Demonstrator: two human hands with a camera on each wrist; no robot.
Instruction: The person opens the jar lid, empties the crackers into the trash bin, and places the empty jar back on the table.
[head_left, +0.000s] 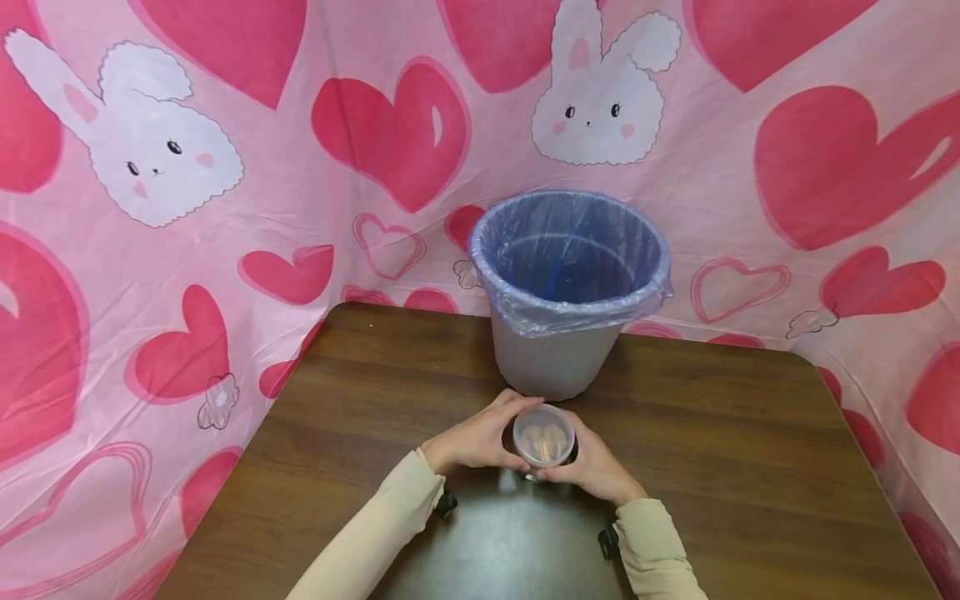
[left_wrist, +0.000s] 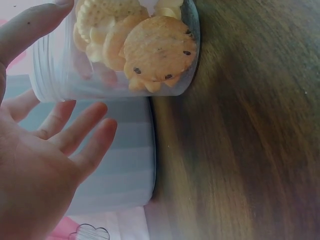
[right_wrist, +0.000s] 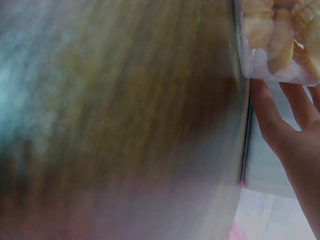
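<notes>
A clear plastic jar [head_left: 543, 435] stands upright on the wooden table, with round, golden crackers [left_wrist: 160, 48] inside. Some crackers show dark specks. My left hand [head_left: 480, 436] holds the jar from the left, thumb toward me and fingers around the far side. From the right, my right hand [head_left: 594, 462] holds it in the same manner. In the left wrist view the jar's ridged upper end [left_wrist: 47, 70] shows near the left thumb; whether a lid covers it I cannot tell. Only part of the right hand [right_wrist: 295, 135] shows in the right wrist view.
Just behind the jar stands a light grey bin [head_left: 555, 358], lined with a translucent bluish bag [head_left: 517, 308] folded over its rim. The brown table [head_left: 750, 467] reaches back to a pink curtain [head_left: 420, 33] with hearts and rabbits.
</notes>
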